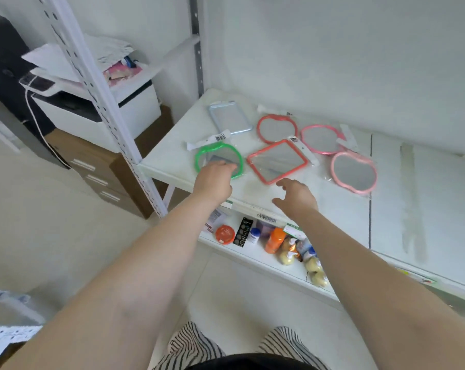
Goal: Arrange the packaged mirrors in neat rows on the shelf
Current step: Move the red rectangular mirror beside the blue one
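White metal shelf board point(178, 140) w/ perforated upright post point(103, 102) at its left edge, white wall behind. Room: white printer point(98, 108) w/ loose papers at 10 o'clock, brown cardboard boxes point(103, 172) under it, pale tiled floor. Lower shelf point(252, 255) at 6 o'clock of the top board holds an orange bottle point(275, 240), round orange tin point(225, 234) & other small toiletries.

Six plastic-bagged mirrors lie flat on the top board. Back row, 12 o'clock: pale blue rectangular mirror point(230, 117), red apple-shaped mirror point(277, 128), pink round-ish mirror point(320, 139). Front row: green apple-shaped mirror point(218, 159), red square mirror point(277, 161), pink apple-shaped mirror point(354, 172) at 3 o'clock.

Left hand point(212, 181) lies over the green mirror's near edge, fingers on the glass; can't tell if it grips or just touches. Right hand point(296, 194) is released, fingers spread, hovering just at 6 o'clock of the red square mirror, apart from it. Striped trousers point(188, 345) at bottom.
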{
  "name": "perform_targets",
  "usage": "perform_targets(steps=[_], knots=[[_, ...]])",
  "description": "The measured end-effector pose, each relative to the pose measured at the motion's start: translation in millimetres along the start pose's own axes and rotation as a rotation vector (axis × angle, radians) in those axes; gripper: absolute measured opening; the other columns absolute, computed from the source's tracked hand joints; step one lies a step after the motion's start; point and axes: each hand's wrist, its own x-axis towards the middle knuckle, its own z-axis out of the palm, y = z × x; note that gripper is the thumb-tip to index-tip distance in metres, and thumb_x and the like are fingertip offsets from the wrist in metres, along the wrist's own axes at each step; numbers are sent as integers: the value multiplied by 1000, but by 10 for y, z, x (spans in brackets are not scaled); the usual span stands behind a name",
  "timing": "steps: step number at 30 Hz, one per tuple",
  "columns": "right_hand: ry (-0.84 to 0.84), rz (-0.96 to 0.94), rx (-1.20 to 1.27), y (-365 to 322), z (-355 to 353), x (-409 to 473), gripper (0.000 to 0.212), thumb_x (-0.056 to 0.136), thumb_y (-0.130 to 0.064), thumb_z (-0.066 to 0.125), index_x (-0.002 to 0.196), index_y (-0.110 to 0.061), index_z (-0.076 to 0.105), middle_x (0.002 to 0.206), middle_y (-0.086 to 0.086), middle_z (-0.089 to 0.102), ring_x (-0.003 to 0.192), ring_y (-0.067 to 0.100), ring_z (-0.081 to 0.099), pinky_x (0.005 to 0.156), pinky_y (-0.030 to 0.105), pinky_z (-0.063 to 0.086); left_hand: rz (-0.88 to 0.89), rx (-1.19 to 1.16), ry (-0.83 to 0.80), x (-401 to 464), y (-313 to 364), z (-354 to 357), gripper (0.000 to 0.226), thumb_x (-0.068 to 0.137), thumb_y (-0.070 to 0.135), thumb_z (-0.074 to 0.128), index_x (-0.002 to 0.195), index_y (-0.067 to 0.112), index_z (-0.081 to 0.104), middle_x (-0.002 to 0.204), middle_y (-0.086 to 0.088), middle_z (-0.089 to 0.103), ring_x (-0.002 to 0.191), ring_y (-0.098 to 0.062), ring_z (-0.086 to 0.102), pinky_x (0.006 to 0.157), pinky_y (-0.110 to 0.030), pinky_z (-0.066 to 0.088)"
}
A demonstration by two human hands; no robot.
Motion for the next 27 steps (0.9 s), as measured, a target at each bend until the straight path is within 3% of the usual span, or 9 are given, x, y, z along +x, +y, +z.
perform_targets(steps=[5, 13, 19, 24, 27], knots=[[29, 189, -10, -246, 46, -104, 50, 87, -26, 63, 134, -22, 48, 131, 4, 55, 125, 23, 46, 90, 37, 48, 119, 8, -22, 230, -325, -105, 57, 81, 6, 58, 136, 19, 51, 131, -7, 59, 120, -29, 55, 94, -34, 46], [84, 346, 26, -221, 64, 166, 50, 87, -24, 63, 134, -22, 48, 131, 3, 55, 127, 23, 45, 88, 34, 45, 280, 38, -41, 752, -217, 29, 54, 83, 9, 55, 135, 24, 52, 123, -6, 62, 117, -29, 56, 87, -36, 47], [62, 396, 96, -199, 191, 578, 49, 87, -25, 62, 134, -22, 49, 130, 3, 56, 125, 23, 47, 89, 35, 46, 255, 51, -166, 1150, -393, 140, 56, 82, 12, 58, 135, 24, 51, 130, -5, 58, 123, -28, 53, 98, -36, 44], [64, 508, 138, -204, 269, 768, 45, 89, -30, 60, 130, -16, 49, 123, 8, 59, 120, 27, 50, 88, 37, 47, 268, 32, -207, 1466, -394, 227, 41, 84, 16, 57, 125, 16, 57, 119, -9, 60, 113, -32, 56, 93, -40, 47], [66, 608, 89, -186, 302, 828, 44, 91, -35, 58, 127, -11, 52, 124, 10, 57, 121, 29, 49, 88, 37, 46, 344, 38, -333, 1629, -241, 349, 40, 86, 22, 57, 125, 13, 55, 117, -12, 59, 112, -34, 56, 93, -41, 47]])
